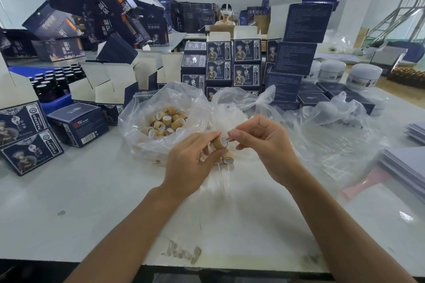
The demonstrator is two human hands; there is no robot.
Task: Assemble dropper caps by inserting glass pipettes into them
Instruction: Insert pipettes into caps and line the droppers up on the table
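Left hand [190, 161] fingers curled, thumb and forefinger pinching a tan wood-look cap [220, 142], short cylinder, white inner lining, open mouth turned to the right. Lower fingers of the same hand also hold finished caps [227, 157] with thin clear glass tubes [229, 178] hanging straight down toward the table [115, 202].

Right hand [264, 142] curled, thumb and forefinger pinching a clear glass pipette [228, 138]; only a short end shows, right at the cap mouth. Cannot tell how far in it is. Both hands raised over the table, mid-frame, just in front of the bags.

Behind the left hand: crinkly clear plastic bag [142, 122], open, holding a heap of loose caps [166, 122], same tan cylinders with white insides. Second clear bag [232, 108] to its right, whitish contents, blurred. More wrinkled clear film [333, 145] on the right.

Table smooth, matte white, a few scuffs. Dark navy printed cardboard boxes [239, 57] stacked behind, glossy, square. Open flat-white-lined cartons [108, 85] on the left. Blue tray [55, 101] with dark glass bottles [53, 80], black lids. White round jars [363, 76] far right. Grey sheet stacks [409, 163] at the right edge. Another person [226, 17] seated far back.
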